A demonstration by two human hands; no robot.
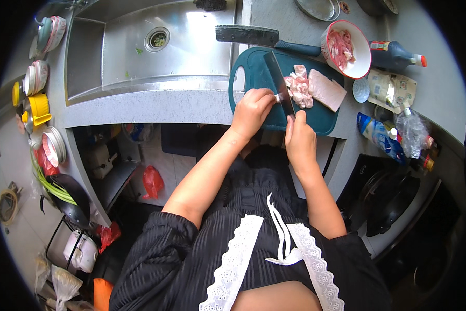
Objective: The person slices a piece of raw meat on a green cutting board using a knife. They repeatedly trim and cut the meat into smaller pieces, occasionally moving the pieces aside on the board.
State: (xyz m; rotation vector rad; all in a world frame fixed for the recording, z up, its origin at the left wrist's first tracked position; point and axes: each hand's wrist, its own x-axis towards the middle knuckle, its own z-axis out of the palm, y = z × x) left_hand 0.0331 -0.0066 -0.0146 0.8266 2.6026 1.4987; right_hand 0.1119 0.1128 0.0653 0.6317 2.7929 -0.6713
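Note:
My right hand [301,140] is closed round the handle of a kitchen cleaver [277,77], whose blade stands over a dark green cutting board [252,62]. Left of the blade, my left hand [254,109] pinches a small pale piece of meat [278,97] between its fingertips. Pieces of cut fatty meat [300,87] lie in a heap just right of the blade. Beside them rests a larger pale slab of meat [327,89]. At the board's far edge lies a second cleaver [248,34] with a dark handle. A red-rimmed white bowl [364,58] holds sliced meat [340,46].
A steel sink [124,58] adjoins the board on the left. A dark sauce bottle [396,54], a small ribbed dish [361,90] and plastic packets [392,89] stand or lie at the right. Stacked bowls [54,145] and a wok [75,202] are at the far left.

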